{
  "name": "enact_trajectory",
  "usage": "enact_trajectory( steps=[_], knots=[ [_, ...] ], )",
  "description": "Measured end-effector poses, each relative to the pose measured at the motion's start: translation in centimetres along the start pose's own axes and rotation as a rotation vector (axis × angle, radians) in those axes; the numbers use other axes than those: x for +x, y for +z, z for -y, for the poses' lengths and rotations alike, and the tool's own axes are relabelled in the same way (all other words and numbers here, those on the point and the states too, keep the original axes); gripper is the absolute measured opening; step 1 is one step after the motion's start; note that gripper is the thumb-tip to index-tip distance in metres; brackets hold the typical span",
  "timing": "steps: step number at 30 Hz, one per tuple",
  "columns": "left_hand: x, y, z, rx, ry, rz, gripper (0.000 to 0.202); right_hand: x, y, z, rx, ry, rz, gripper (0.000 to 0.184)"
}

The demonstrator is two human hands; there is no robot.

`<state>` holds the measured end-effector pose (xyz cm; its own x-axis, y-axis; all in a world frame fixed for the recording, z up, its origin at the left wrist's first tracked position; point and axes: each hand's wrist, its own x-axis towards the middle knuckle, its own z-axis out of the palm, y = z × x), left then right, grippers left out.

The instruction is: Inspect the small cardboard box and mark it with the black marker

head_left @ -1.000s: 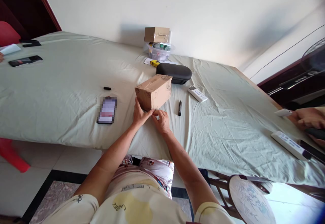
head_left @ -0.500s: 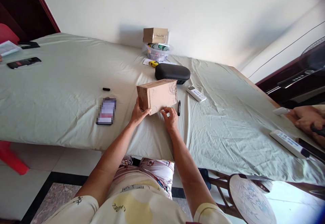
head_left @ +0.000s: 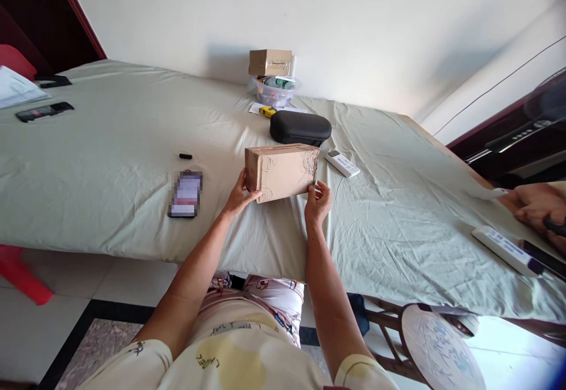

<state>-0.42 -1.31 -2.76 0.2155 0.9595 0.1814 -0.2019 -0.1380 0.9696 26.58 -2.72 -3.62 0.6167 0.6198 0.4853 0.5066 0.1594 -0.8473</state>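
A brown cardboard box (head_left: 285,175) stands tilted over the cloth-covered table, its broad face toward me with dark scribbles near the corners. My left hand (head_left: 240,195) grips its lower left corner, thumb on the front face and the other fingers around the side. At the lower right corner, my right hand (head_left: 318,202) holds the edge with thumb and fingertips. Just behind the box lies a black zip case (head_left: 300,126). A white device with a label (head_left: 342,164) rests to the right. The black pen seen earlier is hidden now.
A phone (head_left: 186,194) and a small black cylinder (head_left: 185,156) lie to the left. Against the wall, a plastic tub (head_left: 275,94) carries another cardboard box (head_left: 269,62), beside a yellow tape measure (head_left: 267,111). Another person's hand (head_left: 539,204) is at the right edge.
The box has shifted slightly right and down and turned its front more squarely toward me. My right hand has slid right from the bottom edge to the lower right corner.
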Motion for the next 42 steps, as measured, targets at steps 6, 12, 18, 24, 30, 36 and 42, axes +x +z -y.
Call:
enact_trajectory(
  steps=[6,12,18,24,30,36,42],
  knots=[
    [0.3,-0.5,-0.1,-0.067,0.135,0.002,0.099,-0.4,0.5,0.4,0.190,0.088,0.078,0.034],
    [1.2,-1.1,0.5,-0.081,0.154,-0.090,0.091,-1.0,0.3,1.4,0.034,0.047,0.171,0.020],
    [1.2,-0.9,0.9,-0.086,0.104,-0.158,0.087,-1.1,0.1,1.9,-0.039,0.052,0.248,0.018],
    [1.0,-0.7,1.4,-0.066,0.101,-0.242,0.079,-0.9,0.1,1.6,-0.123,0.119,0.328,0.025],
    [0.8,-0.2,1.4,0.004,0.078,-0.303,0.074,-0.9,0.1,1.0,-0.115,0.111,0.353,0.024],
    [0.7,0.2,1.2,0.107,0.113,-0.287,0.077,-1.1,0.3,0.8,-0.133,0.011,0.296,0.033],
    [-0.1,0.5,0.9,0.453,0.315,-0.441,0.084,-1.5,0.1,1.9,-0.121,-0.244,0.064,0.046]
  ],
)
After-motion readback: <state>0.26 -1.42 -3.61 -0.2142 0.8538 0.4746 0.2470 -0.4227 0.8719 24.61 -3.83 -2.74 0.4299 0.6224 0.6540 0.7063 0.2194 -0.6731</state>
